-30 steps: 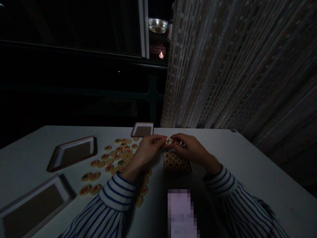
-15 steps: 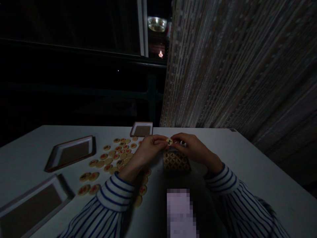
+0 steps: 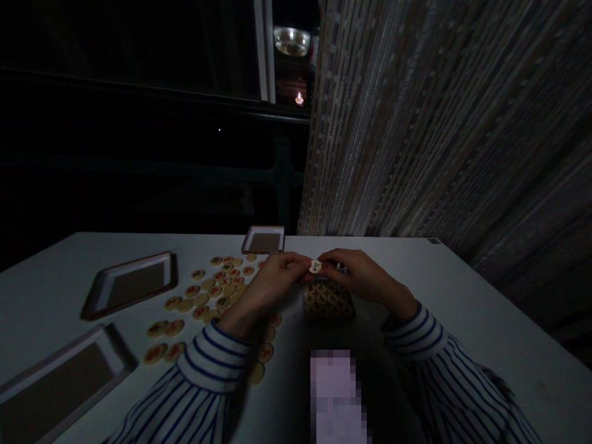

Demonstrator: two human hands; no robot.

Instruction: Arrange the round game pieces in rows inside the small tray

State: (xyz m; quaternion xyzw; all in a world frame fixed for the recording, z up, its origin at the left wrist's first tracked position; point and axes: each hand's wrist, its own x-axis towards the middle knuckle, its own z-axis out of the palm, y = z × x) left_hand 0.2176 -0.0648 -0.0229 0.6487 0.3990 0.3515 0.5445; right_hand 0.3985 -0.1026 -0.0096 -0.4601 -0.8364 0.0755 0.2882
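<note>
Between my two hands is one round wooden Chinese chess piece (image 3: 315,266), with a dark character on its pale face. My left hand (image 3: 276,280) pinches its left side with thumb and fingers. From the other side, the fingertips of my right hand (image 3: 359,272) close on the same piece. Just below and nearer to me sits a small box (image 3: 353,308) holding rows of chess pieces; my right hand hides part of its far edge. Loose chess pieces (image 3: 201,300) lie spread to the left, some with red or black characters, others blank side up. My left forearm covers some of them.
Shallow trays stand on the white table (image 3: 467,308): a small tray (image 3: 263,251) at the back, a brown-rimmed tray (image 3: 129,266) at left, and a larger tray (image 3: 60,353) near left. A string curtain (image 3: 383,123) hangs behind the right side. The room is dark.
The piece between my fingers has turned a little, so its character sits at a different angle. Both hands stay nearly in place; the view has shifted slightly.
</note>
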